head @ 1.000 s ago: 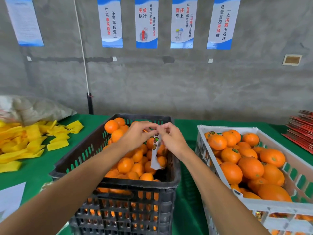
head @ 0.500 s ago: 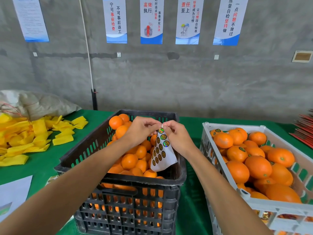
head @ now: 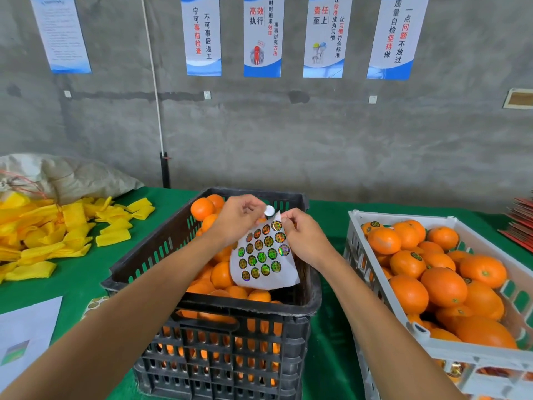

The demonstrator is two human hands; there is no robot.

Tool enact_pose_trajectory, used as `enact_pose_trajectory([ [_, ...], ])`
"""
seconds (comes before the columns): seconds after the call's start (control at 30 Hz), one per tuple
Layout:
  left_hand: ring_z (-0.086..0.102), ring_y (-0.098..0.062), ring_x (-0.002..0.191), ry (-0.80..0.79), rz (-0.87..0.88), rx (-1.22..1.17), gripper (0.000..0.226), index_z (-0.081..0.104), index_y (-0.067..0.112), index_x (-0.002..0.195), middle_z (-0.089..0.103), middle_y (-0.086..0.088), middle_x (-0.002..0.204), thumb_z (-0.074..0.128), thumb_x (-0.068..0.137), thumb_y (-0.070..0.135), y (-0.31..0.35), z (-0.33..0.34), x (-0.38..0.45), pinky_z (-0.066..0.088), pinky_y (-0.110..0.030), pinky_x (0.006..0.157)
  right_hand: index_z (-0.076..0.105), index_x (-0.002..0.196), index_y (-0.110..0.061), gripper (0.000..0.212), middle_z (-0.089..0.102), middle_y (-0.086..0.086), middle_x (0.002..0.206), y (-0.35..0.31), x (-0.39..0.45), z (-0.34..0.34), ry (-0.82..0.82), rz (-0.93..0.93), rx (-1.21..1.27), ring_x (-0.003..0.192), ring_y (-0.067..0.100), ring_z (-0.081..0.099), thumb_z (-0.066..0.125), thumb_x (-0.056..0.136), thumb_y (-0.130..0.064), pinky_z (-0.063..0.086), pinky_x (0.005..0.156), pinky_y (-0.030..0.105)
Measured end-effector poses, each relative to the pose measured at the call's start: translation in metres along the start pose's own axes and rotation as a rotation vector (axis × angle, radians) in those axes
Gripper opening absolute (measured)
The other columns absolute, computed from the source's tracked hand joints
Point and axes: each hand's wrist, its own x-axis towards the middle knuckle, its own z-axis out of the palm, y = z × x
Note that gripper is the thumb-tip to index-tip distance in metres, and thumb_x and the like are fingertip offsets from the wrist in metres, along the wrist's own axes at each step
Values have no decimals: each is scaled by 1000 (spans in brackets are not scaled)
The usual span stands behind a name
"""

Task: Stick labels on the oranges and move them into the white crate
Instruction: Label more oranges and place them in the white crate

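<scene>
Over the black crate (head: 161, 249) of unlabelled oranges (head: 202, 208), my right hand (head: 302, 238) pinches the top corner of a white label sheet (head: 264, 255) that carries several round green-gold stickers. My left hand (head: 239, 217) pinches one peeled label (head: 269, 210), its white back facing me, just above the sheet's top edge. The white crate (head: 375, 287) at the right holds several oranges (head: 444, 287), some with a round label on top.
Yellow foam sleeves (head: 57, 235) and a grey sack (head: 72, 177) lie at the left on the green table (head: 72, 272). White paper (head: 26, 336) sits at the near left. Red cartons (head: 519, 223) are stacked at the far right. A concrete wall with posters stands behind.
The label sheet has turned to face me and spread out. My left hand has pulled one label off its top edge and lifted it slightly away from my right hand.
</scene>
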Motion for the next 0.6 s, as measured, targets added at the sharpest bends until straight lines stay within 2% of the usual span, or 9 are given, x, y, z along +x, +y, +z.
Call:
enact_pose_trajectory([
  [0.07, 64, -10, 78, 89, -47, 127, 10, 71, 14, 95, 71, 2, 86, 63, 100, 19, -9, -13, 5, 54, -26, 72, 59, 110, -25, 16, 69, -5, 100, 0, 1, 1, 6, 12, -20, 96, 16, 67, 44, 109, -30, 57, 88, 50],
  [0.17, 63, -16, 81, 230, -109, 351, 14, 67, 20, 86, 68, 2, 82, 60, 99, 19, -28, -35, 3, 47, -26, 65, 58, 114, -24, 17, 69, -5, 100, 0, 1, 2, 6, 27, -34, 94, 15, 69, 43, 109, -31, 60, 85, 49],
  [0.23, 63, -23, 80, 257, -159, 447, 19, 64, 18, 79, 67, -3, 80, 58, 97, 18, -37, -42, -1, 47, -30, 67, 58, 115, -23, 18, 69, -4, 101, 0, 1, 2, 16, 22, -75, 95, 16, 68, 43, 109, -31, 59, 84, 49],
  [0.33, 64, -30, 79, 186, -186, 641, 18, 64, 12, 82, 66, -8, 83, 57, 97, 19, -40, -43, -3, 51, -37, 65, 59, 111, -23, 18, 69, -2, 102, -1, 1, 2, 16, -20, -226, 95, 20, 66, 42, 108, -30, 57, 82, 46],
  [0.43, 64, -31, 84, 72, -165, 829, 14, 63, 13, 95, 64, -9, 92, 54, 101, 22, -39, -39, -5, 52, -39, 69, 61, 110, -22, 22, 70, -1, 108, -3, -1, 3, 5, -37, -315, 98, 23, 66, 41, 108, -29, 56, 83, 44],
  [0.5, 64, -30, 88, 16, -147, 921, 15, 63, 13, 104, 66, -9, 99, 52, 104, 23, -39, -37, -6, 53, -39, 72, 61, 108, -20, 23, 71, 2, 105, -4, -2, 3, -18, -34, -359, 94, 24, 66, 40, 107, -29, 56, 82, 44],
  [0.6, 64, -32, 90, 60, -108, 972, 18, 62, 12, 107, 66, -11, 104, 49, 105, 24, -38, -37, -6, 53, -41, 71, 62, 102, -20, 25, 73, 1, 98, -4, -2, 4, -110, -21, -421, 90, 26, 66, 39, 104, -30, 54, 84, 44],
])
